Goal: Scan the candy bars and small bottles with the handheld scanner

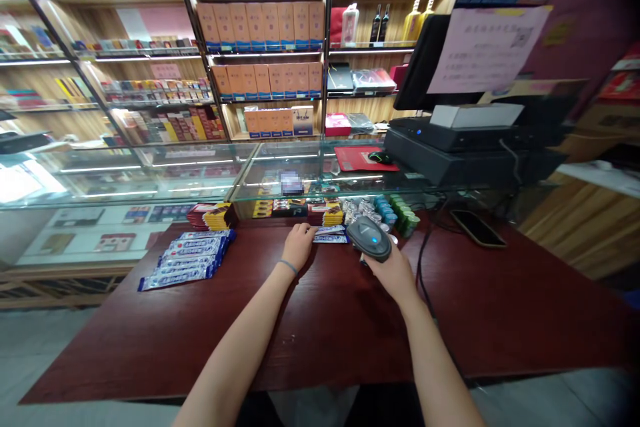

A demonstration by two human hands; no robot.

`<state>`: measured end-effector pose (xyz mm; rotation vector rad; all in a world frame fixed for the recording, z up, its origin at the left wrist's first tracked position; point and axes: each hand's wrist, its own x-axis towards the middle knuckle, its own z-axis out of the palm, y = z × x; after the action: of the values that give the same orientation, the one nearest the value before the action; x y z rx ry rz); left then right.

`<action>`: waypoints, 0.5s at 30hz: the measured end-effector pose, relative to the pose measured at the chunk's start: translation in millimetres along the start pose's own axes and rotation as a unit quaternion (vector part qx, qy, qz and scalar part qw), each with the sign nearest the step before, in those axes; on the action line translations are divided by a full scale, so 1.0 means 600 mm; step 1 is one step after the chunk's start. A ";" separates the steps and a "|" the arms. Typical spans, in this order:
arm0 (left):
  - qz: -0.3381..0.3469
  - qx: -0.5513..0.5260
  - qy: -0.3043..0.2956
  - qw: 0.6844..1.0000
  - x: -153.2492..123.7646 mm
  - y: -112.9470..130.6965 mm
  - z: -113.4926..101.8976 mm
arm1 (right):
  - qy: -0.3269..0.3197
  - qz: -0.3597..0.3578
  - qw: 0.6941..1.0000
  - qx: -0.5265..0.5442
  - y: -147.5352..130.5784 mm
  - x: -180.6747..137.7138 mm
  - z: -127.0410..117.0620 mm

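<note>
My right hand (393,272) is closed around a grey handheld barcode scanner (369,237), its head pointing down and left at a blue-and-white bar pack (331,234) lying on the dark red wooden counter (310,320). My left hand (298,245), a thin band on the wrist, rests with curled fingers on the left end of that pack. The scanner's black cable (419,260) runs away to the right.
A fanned stack of the same blue-and-white bars (187,257) lies at the left. Chocolate boxes (215,215) and small rolls (397,212) line the glass case (200,177). A phone (477,228) and a till with monitor (465,140) stand right. Shelves fill the back.
</note>
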<state>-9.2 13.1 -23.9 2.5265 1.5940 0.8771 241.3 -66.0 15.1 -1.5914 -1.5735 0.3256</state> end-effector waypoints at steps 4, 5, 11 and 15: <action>-0.061 -0.144 0.067 0.985 0.003 0.002 -0.014 | 0.006 0.006 1.000 -0.012 -0.002 -0.001 0.000; -0.093 -0.195 0.091 0.972 0.004 0.003 -0.021 | 0.009 0.005 1.000 -0.016 -0.003 -0.001 0.000; -0.280 -0.565 0.029 0.776 -0.019 -0.003 -0.077 | 0.026 0.006 0.999 -0.025 -0.011 -0.005 -0.001; -0.295 -0.639 0.001 0.711 -0.063 -0.020 -0.098 | -0.021 -0.023 0.998 0.053 -0.023 -0.012 0.009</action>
<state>-58.9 -28.7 5.0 0.9609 0.9773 1.2081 226.9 -72.5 19.3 -1.4745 -1.5946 0.4128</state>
